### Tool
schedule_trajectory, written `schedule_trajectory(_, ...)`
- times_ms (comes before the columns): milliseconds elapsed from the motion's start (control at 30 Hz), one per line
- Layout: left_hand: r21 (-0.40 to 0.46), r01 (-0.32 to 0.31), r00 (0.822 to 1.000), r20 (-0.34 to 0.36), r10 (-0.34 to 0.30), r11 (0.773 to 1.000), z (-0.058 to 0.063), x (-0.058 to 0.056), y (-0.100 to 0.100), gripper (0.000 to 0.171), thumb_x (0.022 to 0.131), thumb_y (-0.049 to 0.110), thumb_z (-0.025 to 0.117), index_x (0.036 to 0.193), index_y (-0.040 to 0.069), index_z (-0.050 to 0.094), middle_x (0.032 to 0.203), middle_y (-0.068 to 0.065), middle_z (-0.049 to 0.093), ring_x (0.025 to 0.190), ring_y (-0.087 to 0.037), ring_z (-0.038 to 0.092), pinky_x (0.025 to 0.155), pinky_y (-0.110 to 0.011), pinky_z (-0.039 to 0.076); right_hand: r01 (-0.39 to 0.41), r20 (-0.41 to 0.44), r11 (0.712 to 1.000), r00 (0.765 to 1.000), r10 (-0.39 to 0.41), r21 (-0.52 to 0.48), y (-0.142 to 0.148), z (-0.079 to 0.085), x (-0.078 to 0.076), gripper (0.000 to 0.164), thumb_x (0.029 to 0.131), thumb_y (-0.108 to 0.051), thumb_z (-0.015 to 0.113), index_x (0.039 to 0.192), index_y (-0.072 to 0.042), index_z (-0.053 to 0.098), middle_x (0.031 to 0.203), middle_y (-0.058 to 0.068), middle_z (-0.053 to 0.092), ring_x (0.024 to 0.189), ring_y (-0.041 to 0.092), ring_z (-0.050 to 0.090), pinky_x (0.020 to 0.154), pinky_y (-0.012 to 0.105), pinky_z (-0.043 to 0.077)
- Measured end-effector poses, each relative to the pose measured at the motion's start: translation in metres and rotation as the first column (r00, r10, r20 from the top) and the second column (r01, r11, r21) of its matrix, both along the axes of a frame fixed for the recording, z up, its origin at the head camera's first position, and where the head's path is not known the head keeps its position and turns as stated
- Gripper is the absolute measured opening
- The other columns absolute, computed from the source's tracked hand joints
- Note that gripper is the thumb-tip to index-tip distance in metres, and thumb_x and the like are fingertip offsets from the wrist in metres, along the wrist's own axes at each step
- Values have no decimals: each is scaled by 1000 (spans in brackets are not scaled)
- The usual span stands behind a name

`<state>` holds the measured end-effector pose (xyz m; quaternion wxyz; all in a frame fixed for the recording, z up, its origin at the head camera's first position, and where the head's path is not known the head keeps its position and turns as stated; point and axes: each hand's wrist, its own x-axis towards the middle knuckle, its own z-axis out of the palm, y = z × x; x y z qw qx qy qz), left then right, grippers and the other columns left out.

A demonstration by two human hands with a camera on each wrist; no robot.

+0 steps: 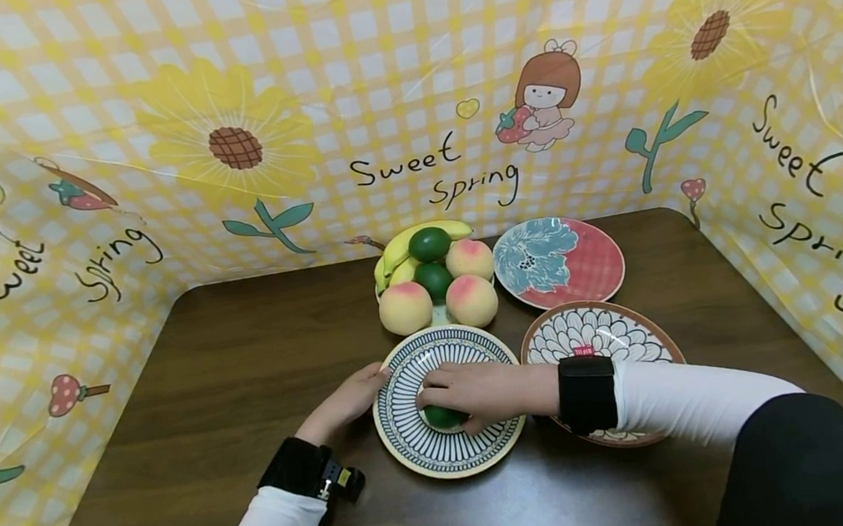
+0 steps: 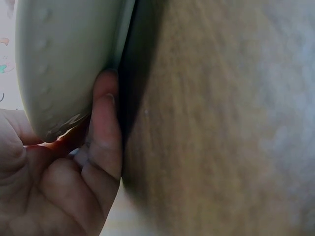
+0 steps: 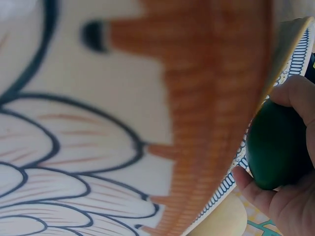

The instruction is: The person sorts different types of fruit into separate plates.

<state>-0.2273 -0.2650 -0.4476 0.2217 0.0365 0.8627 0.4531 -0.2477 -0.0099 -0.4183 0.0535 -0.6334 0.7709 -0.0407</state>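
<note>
A dark green oval fruit [image 1: 444,417] is held in my right hand [image 1: 485,387] over the middle of a blue-and-white striped plate [image 1: 408,452]. The right wrist view shows the thumb and fingers curled around this smooth green fruit [image 3: 275,147]. With my left hand [image 1: 346,399] I grip the striped plate's left rim. In the left wrist view, fingers reach beneath the pale underside of the plate [image 2: 69,64], with the thumb at its other side. Whether the fruit touches the plate is hidden by my right hand.
Behind the striped plate, bananas [image 1: 405,248], several peaches [image 1: 472,300] and two more green fruits [image 1: 434,282] are piled on a mostly covered dish. A red-and-blue flowered plate [image 1: 594,260] lies back right. A brown-rimmed petal-patterned plate [image 1: 634,328] sits under my right forearm.
</note>
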Motion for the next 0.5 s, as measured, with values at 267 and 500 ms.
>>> schedule_trajectory(267, 11, 10, 1000, -20, -10, 1000, -2, -1, -1, 39, 112, 19, 33, 133, -7, 52, 109, -15, 65, 96, -11, 58, 91, -28, 44, 7, 24, 1000, 1000, -7, 1, 2, -5, -2, 61, 80, -15, 81, 134, -13, 53, 128, 6, 57, 117, 20, 58, 105, 29, 48)
schedule_trajectory(500, 22, -1, 1000, -11, 1, 1000, -3, -2, 0, 37, 111, 18, 34, 130, -6, 54, 106, -13, 65, 93, -9, 57, 91, -27, 43, 21, 47, 1000, 999, -21, 6, 2, -8, -5, 55, 87, -21, 79, 135, -12, 53, 129, 7, 57, 117, 20, 58, 105, 28, 49)
